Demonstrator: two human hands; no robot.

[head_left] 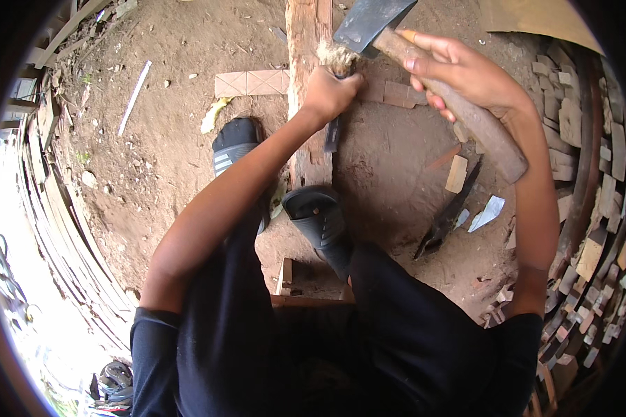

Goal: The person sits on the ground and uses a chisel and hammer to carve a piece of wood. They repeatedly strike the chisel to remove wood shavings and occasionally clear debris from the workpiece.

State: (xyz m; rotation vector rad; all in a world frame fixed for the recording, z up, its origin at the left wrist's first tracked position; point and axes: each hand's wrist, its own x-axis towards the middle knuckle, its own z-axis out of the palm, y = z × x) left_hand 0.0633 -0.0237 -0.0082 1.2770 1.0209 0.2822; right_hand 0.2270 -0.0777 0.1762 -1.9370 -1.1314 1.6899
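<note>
My right hand (459,69) is closed on the wooden handle of an axe (476,121), whose dark metal head (372,24) is at the top. Just left of and below that head, my left hand (330,90) is wrapped round a tool that looks like a chisel. Its frayed, pale handle end (336,54) sticks out above my fist, close to the axe head. A dark flat blade (332,135) shows below the fist, along the right edge of a long wooden beam (309,35). My fingers hide the middle of the chisel.
My sandalled feet (316,215) flank the beam's near end. A flat scored strip (250,83) lies crosswise at the beam. Wood offcuts (456,174) and dark scrap (452,208) lie on the dirt to the right. Stacked wood pieces (595,257) line the right side, and long boards (69,222) the left.
</note>
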